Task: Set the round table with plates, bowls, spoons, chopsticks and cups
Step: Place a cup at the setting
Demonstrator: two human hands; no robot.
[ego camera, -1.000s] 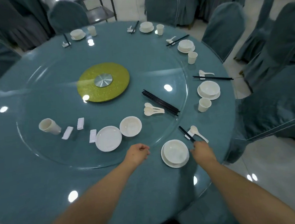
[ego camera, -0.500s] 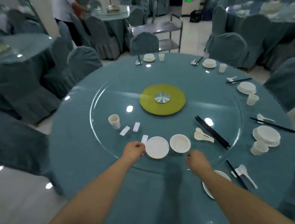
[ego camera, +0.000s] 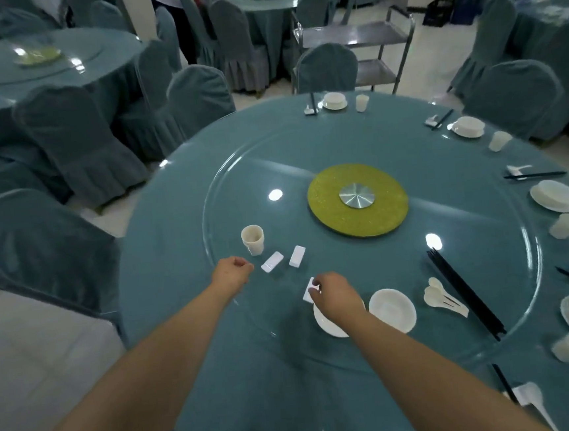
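a white chopstick rest (ego camera: 309,290) is pinched at its near end by the curled fingers of the right hand (ego camera: 333,297), over the near edge of the glass turntable (ego camera: 485,249), touching the rim of a white plate (ego camera: 327,325). the left hand (ego camera: 232,274) is held in a loose fist, holding nothing, just beside two further chopstick rests (ego camera: 272,262) and a stack of cups (ego camera: 253,239). a bowl (ego camera: 392,310), spoons (ego camera: 443,297) and black chopsticks (ego camera: 463,289) lie toward the right edge.

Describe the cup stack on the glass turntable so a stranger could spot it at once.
Start at the yellow disc in the middle of the glass turntable. Towards the person's left hand stands the cup stack, upright beside two flat white rests, the only cups on the glass.
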